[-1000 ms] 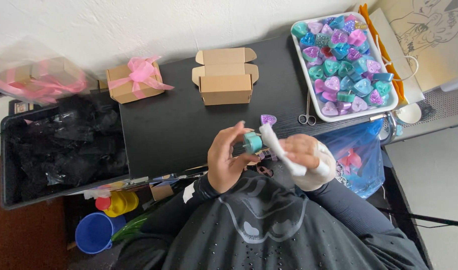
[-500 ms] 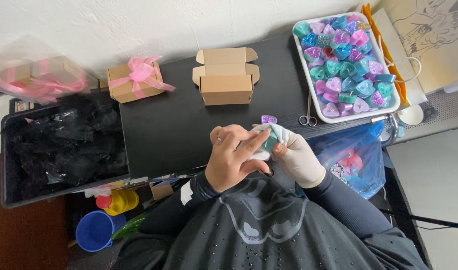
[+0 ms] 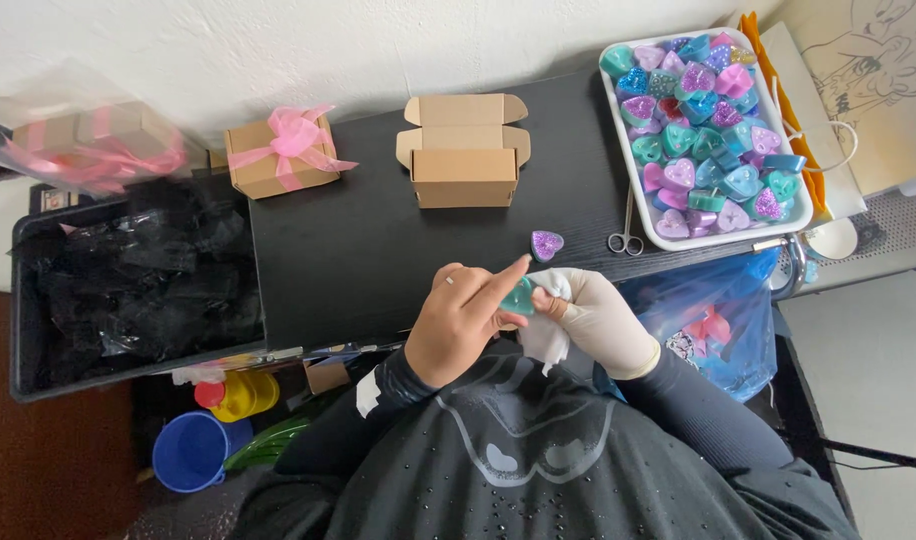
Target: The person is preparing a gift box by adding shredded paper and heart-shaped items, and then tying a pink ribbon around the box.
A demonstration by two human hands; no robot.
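The left hand (image 3: 463, 325) has closed over the teal heart-shaped piece (image 3: 521, 297), forefinger now stretched across it, at the desk's (image 3: 378, 250) near edge. The gloved right hand (image 3: 588, 320) grips a white cloth (image 3: 546, 342) against it, so wiping looks underway.

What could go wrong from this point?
The teal heart piece is pinched between the left hand and the gloved right hand, near the black table edge; a slip might drop it into the lap. The loose purple heart and small scissors lie close by and could be knocked.
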